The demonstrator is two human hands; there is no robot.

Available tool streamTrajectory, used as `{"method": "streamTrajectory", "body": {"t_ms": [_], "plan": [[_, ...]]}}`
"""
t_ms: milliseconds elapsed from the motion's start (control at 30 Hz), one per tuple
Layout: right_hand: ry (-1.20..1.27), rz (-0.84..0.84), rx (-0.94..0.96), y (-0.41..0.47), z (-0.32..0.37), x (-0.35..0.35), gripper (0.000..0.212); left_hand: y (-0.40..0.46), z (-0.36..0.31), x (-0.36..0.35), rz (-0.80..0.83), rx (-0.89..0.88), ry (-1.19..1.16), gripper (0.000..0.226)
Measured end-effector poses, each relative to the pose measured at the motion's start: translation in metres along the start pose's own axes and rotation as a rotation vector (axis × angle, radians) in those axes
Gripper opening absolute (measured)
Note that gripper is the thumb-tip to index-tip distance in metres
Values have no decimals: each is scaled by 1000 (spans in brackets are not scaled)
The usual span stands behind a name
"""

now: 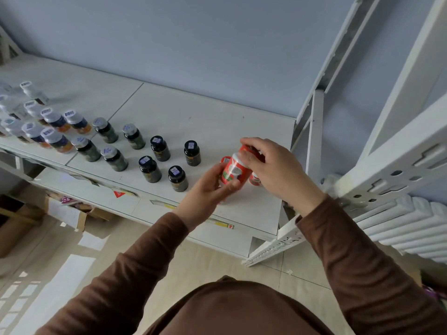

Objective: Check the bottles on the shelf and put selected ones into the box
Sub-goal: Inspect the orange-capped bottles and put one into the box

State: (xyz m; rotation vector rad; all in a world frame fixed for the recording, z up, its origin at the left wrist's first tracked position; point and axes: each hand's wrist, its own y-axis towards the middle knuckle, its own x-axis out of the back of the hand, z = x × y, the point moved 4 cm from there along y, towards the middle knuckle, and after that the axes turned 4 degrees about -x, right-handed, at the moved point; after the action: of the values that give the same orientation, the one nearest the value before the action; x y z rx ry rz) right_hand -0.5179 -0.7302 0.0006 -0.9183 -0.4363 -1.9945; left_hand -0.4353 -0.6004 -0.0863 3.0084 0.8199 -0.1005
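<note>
Hands [210, 187] [273, 165] lifted over shelf [193, 112], fingers pinching red bottle [234, 171].

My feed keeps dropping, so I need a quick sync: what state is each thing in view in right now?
Red bottle: lifted off the shelf, tilted, gripped by both hands.
Left hand: grips the bottle's lower body.
Right hand: fingers curled over its top.
Other red bottles: on the shelf, mostly hidden behind the hands.
Black-capped bottles: upright, capped, untouched.
Silver-capped bottles: upright, capped.
Shelf: right end bare.
Cardboard box: on the floor, open.
</note>
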Motion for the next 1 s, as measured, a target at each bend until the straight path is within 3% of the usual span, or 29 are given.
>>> {"method": "streamTrajectory", "body": {"t_ms": [133, 233, 333, 467, 667, 867, 1000], "plan": [[-177, 44, 22, -3, -6, -5, 39, 7, -1, -3, -70, -121, 583, 55], [-383, 23, 74, -5, -17, -20, 32, 13, 1, -5, -7, -199, 1098, 62], [-505, -9, 66, -6, -38, -36, 30, 24, 0, 3, 17, -211, 1383, 56], [-618, 35, 23, -9, -59, -62, 39, 38, -4, 9, 17, -178, 1475, 43], [-698, 88, -64, -11, -79, -88, 63, 49, -2, 8, 63, -173, 1510, 43], [-658, 67, -82, -11, -90, -92, 56, 58, 2, 9, 91, -157, 1500, 53], [-603, -71, -95, 7, -87, -79, 44, 69, 2, 10, 99, -161, 1485, 53]]}}
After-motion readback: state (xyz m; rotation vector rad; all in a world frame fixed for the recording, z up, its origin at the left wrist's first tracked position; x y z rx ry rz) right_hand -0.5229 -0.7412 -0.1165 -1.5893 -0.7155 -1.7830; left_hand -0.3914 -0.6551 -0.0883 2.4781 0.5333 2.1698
